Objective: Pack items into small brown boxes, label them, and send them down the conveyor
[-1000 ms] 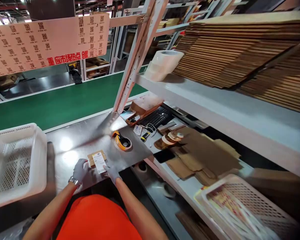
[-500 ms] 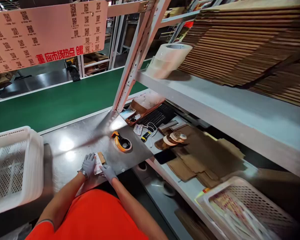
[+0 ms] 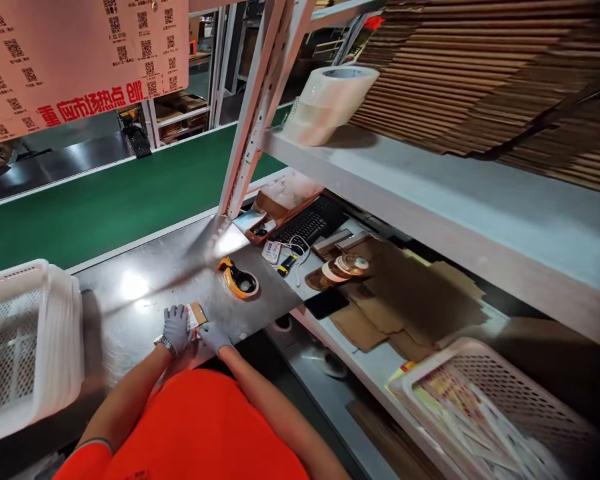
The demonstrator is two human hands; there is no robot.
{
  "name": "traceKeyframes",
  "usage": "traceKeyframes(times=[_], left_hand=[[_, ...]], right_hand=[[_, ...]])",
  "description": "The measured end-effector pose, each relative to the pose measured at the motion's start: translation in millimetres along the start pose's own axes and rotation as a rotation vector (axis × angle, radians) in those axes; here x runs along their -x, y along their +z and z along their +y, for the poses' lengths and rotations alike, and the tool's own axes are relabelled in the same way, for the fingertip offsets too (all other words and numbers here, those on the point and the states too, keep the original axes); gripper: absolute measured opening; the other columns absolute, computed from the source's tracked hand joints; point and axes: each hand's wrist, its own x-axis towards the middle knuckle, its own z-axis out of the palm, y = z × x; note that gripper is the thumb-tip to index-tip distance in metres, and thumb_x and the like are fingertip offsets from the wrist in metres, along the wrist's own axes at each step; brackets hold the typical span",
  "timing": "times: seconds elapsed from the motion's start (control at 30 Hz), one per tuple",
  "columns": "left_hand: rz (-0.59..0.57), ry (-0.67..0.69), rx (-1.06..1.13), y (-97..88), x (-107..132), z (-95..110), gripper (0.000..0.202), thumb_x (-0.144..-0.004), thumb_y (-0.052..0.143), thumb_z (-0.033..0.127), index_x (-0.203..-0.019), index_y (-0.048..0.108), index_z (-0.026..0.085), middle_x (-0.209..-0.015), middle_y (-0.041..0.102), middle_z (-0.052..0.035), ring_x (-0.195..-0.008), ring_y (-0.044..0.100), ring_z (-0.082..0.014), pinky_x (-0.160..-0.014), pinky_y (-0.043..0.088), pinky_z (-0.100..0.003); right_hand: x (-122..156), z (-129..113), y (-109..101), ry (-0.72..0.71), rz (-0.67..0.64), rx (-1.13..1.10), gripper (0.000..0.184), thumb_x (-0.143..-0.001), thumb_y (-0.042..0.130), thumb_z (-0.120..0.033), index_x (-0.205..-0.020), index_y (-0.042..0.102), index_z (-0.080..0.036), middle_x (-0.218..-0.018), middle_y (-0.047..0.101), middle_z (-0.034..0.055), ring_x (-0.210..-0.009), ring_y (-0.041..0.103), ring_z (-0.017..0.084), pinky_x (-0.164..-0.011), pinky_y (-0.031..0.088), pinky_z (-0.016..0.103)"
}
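Belt (image 3: 165,183): green, crossing the left half of the frame just beyond my bench.
Sign (image 3: 75,50): pink, upper left, with printed codes and red characters.
Bench (image 3: 127,340): bare metal, left of centre, with a bright glare spot.
Box (image 3: 199,311): small and brown, on the bench a little below and left of the frame's centre, between my hands.
Label (image 3: 192,319): white, over the box's left part, partly hidden by my fingers.
Left hand (image 3: 177,327): gloved in grey, fingers stretched out at the label's left edge; I cannot tell whether they press or grip.
Watch (image 3: 166,345): on my left wrist.
Right hand (image 3: 213,335): gloved too, fingertips at the near right corner of the box and label; whether they pinch anything, I cannot tell.
Dispenser (image 3: 239,279): orange and black, lying to the right of the box, apart from my hands.
Crates (image 3: 64,333): white, nested, at the left edge.
Shelf (image 3: 430,190): upper right, bearing tape rolls (image 3: 327,103) and stacked cardboard (image 3: 455,87).
Side table: right of centre, with a keyboard (image 3: 307,221), a bottle (image 3: 336,269) lying on its side and flattened cartons (image 3: 395,297).
Basket (image 3: 513,387): white, lower right.
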Motion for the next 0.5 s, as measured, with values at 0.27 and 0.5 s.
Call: traceKeyframes(times=[0.27,0.5], left_hand=[[-0.034,0.016,0.068,-21.6,-23,-15,0.084,-0.103,0.063,0.058,-0.168,0.055,0.005,-0.169,0.059,-0.0285,-0.151,0.056,-0.0452,-0.13,0.036,-0.062],[-0.098,-0.027,0.099,-20.5,-40,-19,0.095,-0.089,0.081,0.049,-0.171,0.053,0.01,-0.166,0.062,-0.0281,-0.148,0.064,-0.0437,-0.124,0.048,-0.051]], right_hand=[[-4,-17,-21,-0.005,0.067,0.038,0.045,-0.083,0.088,-0.023,-0.05,0.058,-0.024,-0.066,0.073,0.0071,-0.093,0.073,0.027,-0.077,0.041,0.033],[-10,-27,-23,0.156,0.046,-0.281,0.032,-0.103,0.076,-0.031,-0.074,0.068,-0.02,-0.06,0.062,-0.0035,-0.061,0.06,0.014,-0.062,0.044,0.027]])
